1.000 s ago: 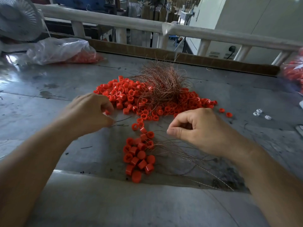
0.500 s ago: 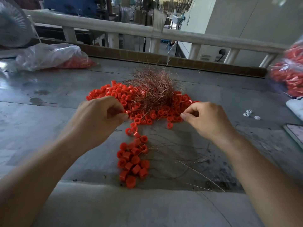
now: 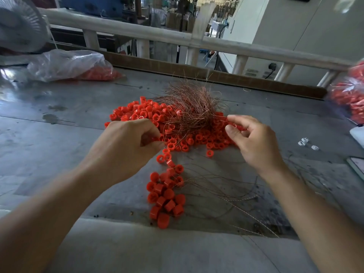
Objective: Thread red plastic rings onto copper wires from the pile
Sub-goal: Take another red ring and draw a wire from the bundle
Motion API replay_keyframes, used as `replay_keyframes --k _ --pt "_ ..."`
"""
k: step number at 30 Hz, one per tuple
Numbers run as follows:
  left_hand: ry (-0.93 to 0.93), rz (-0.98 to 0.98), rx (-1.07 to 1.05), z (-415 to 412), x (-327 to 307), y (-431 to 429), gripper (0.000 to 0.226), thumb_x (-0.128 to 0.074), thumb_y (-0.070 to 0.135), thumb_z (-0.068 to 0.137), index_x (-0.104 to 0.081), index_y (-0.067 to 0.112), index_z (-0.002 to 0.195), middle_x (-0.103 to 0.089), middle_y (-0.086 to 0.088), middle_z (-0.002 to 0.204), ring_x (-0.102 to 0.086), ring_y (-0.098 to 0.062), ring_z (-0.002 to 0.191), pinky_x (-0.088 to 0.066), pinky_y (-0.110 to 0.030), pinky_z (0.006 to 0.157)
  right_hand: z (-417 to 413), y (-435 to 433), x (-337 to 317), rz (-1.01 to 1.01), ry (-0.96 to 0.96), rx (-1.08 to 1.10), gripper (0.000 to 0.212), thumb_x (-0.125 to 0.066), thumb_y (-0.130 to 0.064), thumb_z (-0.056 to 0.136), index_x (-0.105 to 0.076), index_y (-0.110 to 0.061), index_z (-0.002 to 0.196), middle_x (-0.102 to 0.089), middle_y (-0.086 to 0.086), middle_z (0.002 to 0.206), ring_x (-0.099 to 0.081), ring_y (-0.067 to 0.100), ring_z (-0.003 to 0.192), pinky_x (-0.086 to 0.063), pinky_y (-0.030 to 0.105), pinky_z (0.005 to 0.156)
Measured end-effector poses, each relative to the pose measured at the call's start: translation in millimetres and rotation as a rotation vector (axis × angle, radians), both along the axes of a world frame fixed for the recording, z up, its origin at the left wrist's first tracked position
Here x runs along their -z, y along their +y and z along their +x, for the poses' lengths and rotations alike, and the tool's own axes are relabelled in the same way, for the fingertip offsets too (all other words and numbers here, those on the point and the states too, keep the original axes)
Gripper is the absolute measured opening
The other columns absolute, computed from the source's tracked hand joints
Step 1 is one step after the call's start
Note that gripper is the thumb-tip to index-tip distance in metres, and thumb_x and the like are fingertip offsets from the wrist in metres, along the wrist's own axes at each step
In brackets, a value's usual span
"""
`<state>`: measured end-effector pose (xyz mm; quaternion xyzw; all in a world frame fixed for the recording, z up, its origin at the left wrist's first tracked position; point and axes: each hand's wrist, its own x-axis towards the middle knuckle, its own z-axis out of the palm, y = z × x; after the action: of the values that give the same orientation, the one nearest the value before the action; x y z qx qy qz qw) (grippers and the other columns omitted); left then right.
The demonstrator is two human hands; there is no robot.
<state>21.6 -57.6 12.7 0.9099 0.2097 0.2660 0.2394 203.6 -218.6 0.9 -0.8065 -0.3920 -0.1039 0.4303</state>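
Note:
A wide pile of red plastic rings (image 3: 137,113) lies on the grey table (image 3: 59,134), with a tangle of thin copper wires (image 3: 191,107) on top of it. My left hand (image 3: 126,148) is at the pile's near left edge, fingers curled, thumb and fingertips pinching a red ring (image 3: 155,138). My right hand (image 3: 254,142) reaches the tangle's right edge with its fingers loosely spread, index and thumb apart. Nearer to me lies a cluster of rings (image 3: 167,198) with wires (image 3: 226,194) trailing off to the right.
A clear bag of red rings (image 3: 67,64) lies at the back left beside a fan (image 3: 19,26). Another bag of rings (image 3: 350,95) sits at the right edge. Small white pieces (image 3: 307,142) lie to the right. A cardboard strip (image 3: 216,75) and railing (image 3: 157,36) bound the far side.
Both hands have moved away from me up to the pile. My right hand went from a curled pinch to spread fingers at the wire tangle; my left stayed curled.

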Motion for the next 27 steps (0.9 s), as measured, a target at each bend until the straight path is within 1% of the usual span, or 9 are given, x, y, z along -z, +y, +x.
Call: replay_keyframes --k 2,5,8,10,12,16,19,23,27 --pt "-0.014 -0.011 0.018 0 0 -1 0.006 -0.071 0.024 0.076 -0.069 0.021 0.081 -0.06 0.016 0.067 -0.058 0.0 0.066 -0.04 -0.009 0.056 -1 -2 -5 0.214 0.0 0.023 0.016 -0.066 -0.014 0.083 -0.063 -0.021 0.097 -0.061 -0.005 0.095 -0.053 0.004 0.078 -0.042 0.012 0.077" --pt "-0.051 -0.091 0.063 0 0 -1 0.009 -0.072 0.021 0.075 -0.069 0.027 0.081 -0.06 0.019 0.067 -0.055 0.011 0.077 -0.038 0.0 0.061 -5 -6 -15 0.5 0.018 -0.01 0.019 -0.061 -0.007 0.085 -0.052 -0.024 0.085 -0.058 0.0 0.083 -0.059 0.013 0.079 -0.049 0.025 0.076" --pt "-0.091 -0.178 0.125 2 2 -1 0.03 -0.073 0.015 0.074 -0.063 0.043 0.077 -0.064 0.019 0.071 -0.06 0.004 0.073 -0.048 -0.01 0.069 -13 -8 -22 0.598 -0.036 -0.073 0.02 -0.054 -0.004 0.087 -0.05 -0.024 0.087 -0.058 -0.001 0.083 -0.063 0.011 0.077 -0.054 0.029 0.072" --pt "-0.116 -0.253 0.164 2 2 -2 0.035 -0.074 0.008 0.072 -0.066 0.041 0.074 -0.068 0.017 0.075 -0.063 -0.002 0.071 -0.055 -0.028 0.075 -19 -9 -25 0.585 -0.126 -0.099 0.023 -0.054 -0.003 0.088 -0.051 -0.025 0.091 -0.06 -0.005 0.086 -0.063 0.007 0.077 -0.054 0.029 0.069" --pt "-0.143 -0.349 0.229 2 2 -6 0.031 -0.076 0.01 0.067 -0.069 0.038 0.079 -0.068 0.016 0.081 -0.066 -0.008 0.072 -0.057 -0.034 0.075 -26 -10 -28 0.55 -0.163 -0.164 0.026 -0.058 -0.004 0.086 -0.05 -0.025 0.096 -0.062 -0.008 0.087 -0.064 0.008 0.079 -0.053 0.029 0.071" --pt "-0.197 -0.511 0.376 3 2 -17 0.038 -0.07 0.05 0.048 -0.068 0.038 0.085 -0.069 0.009 0.078 -0.066 -0.009 0.069 -0.057 -0.024 0.068 -43 -6 -22 0.358 -0.224 -0.309 0.032 -0.067 -0.005 0.079 -0.05 -0.018 0.103 -0.064 -0.015 0.085 -0.064 -0.001 0.083 -0.046 0.014 0.078" --pt "-0.212 -0.501 0.43 5 4 -25 0.028 -0.077 0.05 0.056 -0.07 0.033 0.077 -0.068 0.011 0.071 -0.062 -0.002 0.062 -0.052 -0.016 0.06 -56 -1 -14 0.274 -0.212 -0.41 0.036 -0.068 -0.005 0.075 -0.051 -0.017 0.104 -0.063 -0.015 0.084 -0.062 -0.006 0.083 -0.045 0.008 0.078" --pt "-0.219 -0.425 0.453 6 5 -28 0.006 -0.065 0.039 0.069 -0.069 0.035 0.069 -0.065 0.016 0.062 -0.058 0.003 0.054 -0.046 -0.011 0.053 -62 1 -11 0.24 -0.235 -0.515 0.037 -0.07 -0.003 0.072 -0.053 -0.013 0.104 -0.062 -0.009 0.084 -0.064 0.003 0.084 -0.051 0.013 0.076" --pt "-0.24 -0.464 0.46 5 3 -27 0.015 -0.062 0.045 0.067 -0.071 0.033 0.07 -0.066 0.011 0.062 -0.058 -0.001 0.053 -0.047 -0.015 0.052 -60 1 -13 0.167 -0.301 -0.504 0.02 -0.07 -0.007 0.075 -0.065 -0.001 0.094 -0.063 -0.005 0.084 -0.062 0.007 0.083 -0.05 0.012 0.075"
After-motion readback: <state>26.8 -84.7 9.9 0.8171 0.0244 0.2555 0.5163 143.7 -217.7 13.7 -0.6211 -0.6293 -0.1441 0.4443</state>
